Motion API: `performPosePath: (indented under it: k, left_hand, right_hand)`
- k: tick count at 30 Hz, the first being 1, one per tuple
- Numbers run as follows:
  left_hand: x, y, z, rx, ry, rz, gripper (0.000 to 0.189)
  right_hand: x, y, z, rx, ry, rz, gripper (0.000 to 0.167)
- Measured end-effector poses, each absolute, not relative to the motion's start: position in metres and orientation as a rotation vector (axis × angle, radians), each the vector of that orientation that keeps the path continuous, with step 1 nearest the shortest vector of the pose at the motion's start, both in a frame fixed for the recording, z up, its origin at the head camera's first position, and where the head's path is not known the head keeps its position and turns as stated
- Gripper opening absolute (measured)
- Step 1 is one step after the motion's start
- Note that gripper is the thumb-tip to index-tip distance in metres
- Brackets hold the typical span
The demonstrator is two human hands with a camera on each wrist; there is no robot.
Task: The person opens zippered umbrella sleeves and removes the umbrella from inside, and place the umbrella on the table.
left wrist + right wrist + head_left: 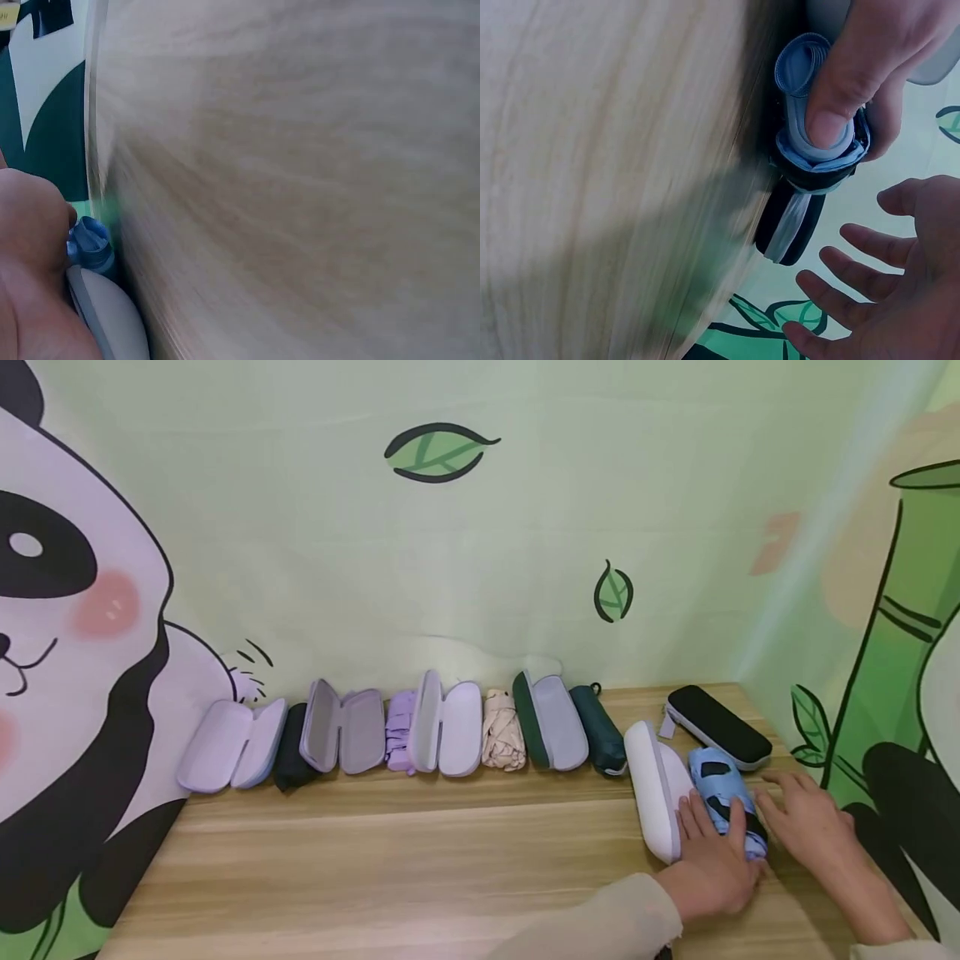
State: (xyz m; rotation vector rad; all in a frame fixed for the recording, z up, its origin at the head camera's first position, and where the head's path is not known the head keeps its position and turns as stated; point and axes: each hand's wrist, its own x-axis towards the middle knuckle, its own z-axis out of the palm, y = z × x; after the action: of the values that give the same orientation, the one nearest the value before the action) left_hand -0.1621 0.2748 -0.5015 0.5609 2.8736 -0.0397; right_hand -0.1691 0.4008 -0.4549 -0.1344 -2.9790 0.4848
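My left hand (pixel 708 868) lies with straight fingers across the white hard case (pixel 652 793) and a light-blue folded umbrella (pixel 723 793) with black bands. In the right wrist view its thumb presses on the end of the blue umbrella (pixel 799 67), beside a coiled strap. My right hand (pixel 813 822) is just right of the umbrella, its fingers spread and holding nothing; in the right wrist view the palm of this hand (pixel 900 300) shows. In the left wrist view, part of the left hand (pixel 37 270) covers much of the white case (pixel 116 315).
Behind the umbrella lies a black zipped case (pixel 716 722). Along the back of the wooden table (pixel 420 868) stand several opened cases, such as a grey one (pixel 360 731), with folded umbrellas among them: black (pixel 294 747), lavender (pixel 400 727), beige (pixel 502 731) and dark green (pixel 598 727).
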Motion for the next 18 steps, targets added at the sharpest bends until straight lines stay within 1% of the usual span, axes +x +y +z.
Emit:
performPosePath:
  k: [6,11,15,18]
  left_hand:
    - [-0.175,0.277,-0.503,0.498,2.945,0.071,0.071]
    - [-0.188,0.28,-0.502,0.458,2.982,0.0,0.07]
    - [-0.204,0.279,-0.502,0.42,2.988,0.006,0.069]
    - [-0.218,0.273,-0.502,0.448,2.984,0.055,0.07]
  right_hand:
    - [-0.17,0.403,-0.457,-0.137,-2.97,0.496,0.047]
    - [-0.169,0.405,-0.461,-0.164,-2.978,0.525,0.051]
    - [-0.168,0.405,-0.467,-0.164,-2.961,0.54,0.046]
    - [-0.167,0.404,-0.471,-0.148,-2.96,0.504,0.042]
